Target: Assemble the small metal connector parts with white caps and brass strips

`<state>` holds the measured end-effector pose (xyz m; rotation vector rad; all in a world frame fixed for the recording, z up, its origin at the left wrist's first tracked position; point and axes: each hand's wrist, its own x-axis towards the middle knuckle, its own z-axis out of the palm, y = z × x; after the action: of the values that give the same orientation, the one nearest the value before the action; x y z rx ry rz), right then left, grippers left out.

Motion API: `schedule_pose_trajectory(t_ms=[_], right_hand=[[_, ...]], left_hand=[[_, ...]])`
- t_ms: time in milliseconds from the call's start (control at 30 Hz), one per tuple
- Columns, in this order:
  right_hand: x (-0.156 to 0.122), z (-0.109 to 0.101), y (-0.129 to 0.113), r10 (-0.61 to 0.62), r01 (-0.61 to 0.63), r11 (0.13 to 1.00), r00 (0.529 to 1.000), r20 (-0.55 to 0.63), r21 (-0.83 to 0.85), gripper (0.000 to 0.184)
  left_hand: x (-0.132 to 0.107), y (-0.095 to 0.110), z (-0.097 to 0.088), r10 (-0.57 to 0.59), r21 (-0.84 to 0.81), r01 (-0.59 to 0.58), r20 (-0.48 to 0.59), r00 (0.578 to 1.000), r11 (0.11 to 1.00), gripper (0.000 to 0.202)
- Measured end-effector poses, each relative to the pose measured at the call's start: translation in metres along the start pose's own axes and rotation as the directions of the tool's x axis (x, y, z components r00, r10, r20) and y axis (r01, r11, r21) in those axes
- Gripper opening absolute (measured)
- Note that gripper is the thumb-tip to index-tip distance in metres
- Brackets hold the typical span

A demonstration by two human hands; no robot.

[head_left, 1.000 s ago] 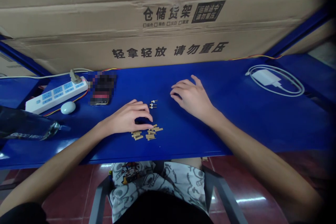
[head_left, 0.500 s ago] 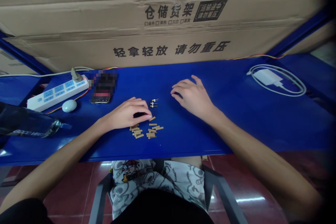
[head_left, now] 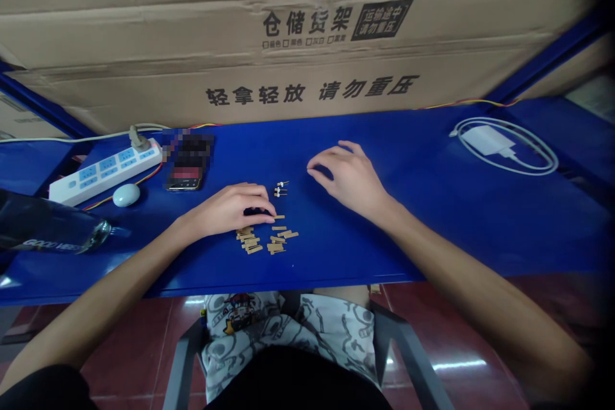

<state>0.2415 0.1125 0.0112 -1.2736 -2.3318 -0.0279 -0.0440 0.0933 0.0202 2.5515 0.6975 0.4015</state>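
Observation:
Both my hands rest on a blue metal table (head_left: 384,237). My left hand (head_left: 225,209) lies curved, its fingertips touching or almost touching a small tan strip (head_left: 277,216) at the top of a loose group of tan strips (head_left: 259,240). My right hand (head_left: 348,178) is arched with its fingers apart, holding nothing. Its fingertips are a little to the right of several tiny white-headed parts with metal pins (head_left: 280,189). Nothing clearly sits in either hand, though my left fingers shade what lies beneath them.
A white power strip (head_left: 103,173) with a plug and wires, a pixelated phone (head_left: 186,170), a pale oval object (head_left: 126,195) and a dark glass bottle (head_left: 48,224) lie to the left. A white charger with coiled cable (head_left: 487,141) lies right. Large cardboard boxes (head_left: 307,25) stand behind.
My right hand has moved slightly left, closer to the tiny pinned parts. My left hand has drawn back a little, and the tan strips are more spread out than a second ago.

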Motion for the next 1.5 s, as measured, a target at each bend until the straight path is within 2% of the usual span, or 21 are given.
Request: schedule_pose_trajectory(t_ms=[100,200,367,500,633,800,967,1167,1500], right_hand=[[0.001,-0.001,-0.003,-0.026,0.028,0.994,0.999,-0.018,0.106,0.018],[0.002,-0.005,-0.011,-0.114,0.1,0.956,0.993,0.036,0.276,0.019],[0.0,-0.006,-0.026,-0.21,0.13,0.826,0.974,0.086,0.549,0.02],[-0.002,-0.002,-0.031,-0.218,0.098,0.753,0.97,0.106,0.651,0.02],[-0.003,0.003,-0.033,-0.177,0.08,0.729,0.981,0.075,0.68,0.017],[-0.002,0.004,-0.036,-0.158,0.095,0.754,0.987,0.039,0.65,0.01],[-0.003,0.002,-0.036,-0.091,0.05,0.776,0.995,0.033,0.629,0.008],[-0.004,0.003,-0.036,-0.095,0.055,0.761,0.995,0.027,0.646,0.009],[-0.003,0.0,-0.038,-0.061,0.014,0.735,0.997,0.045,0.678,0.018]], left_hand=[[0.0,-0.002,0.001,-0.005,0.022,0.005,-0.004,1.0,1.0,0.027],[0.001,-0.002,0.002,-0.029,0.032,0.03,-0.037,0.999,0.999,0.028],[0.002,0.001,0.005,-0.055,-0.003,0.055,-0.197,0.979,0.998,0.024],[0.002,0.002,0.007,-0.055,-0.013,0.054,-0.307,0.95,0.998,0.022],[0.003,0.003,0.009,-0.023,-0.022,0.016,-0.354,0.935,1.0,0.02],[0.003,0.004,0.011,0.022,-0.009,-0.027,-0.351,0.936,1.0,0.014],[0.002,0.004,0.009,0.083,0.126,-0.045,-0.314,0.946,0.991,0.021],[0.002,0.005,0.009,0.15,0.226,-0.065,-0.383,0.912,0.972,0.012],[0.003,0.008,0.008,0.084,0.219,0.027,-0.479,0.874,0.975,0.01]])
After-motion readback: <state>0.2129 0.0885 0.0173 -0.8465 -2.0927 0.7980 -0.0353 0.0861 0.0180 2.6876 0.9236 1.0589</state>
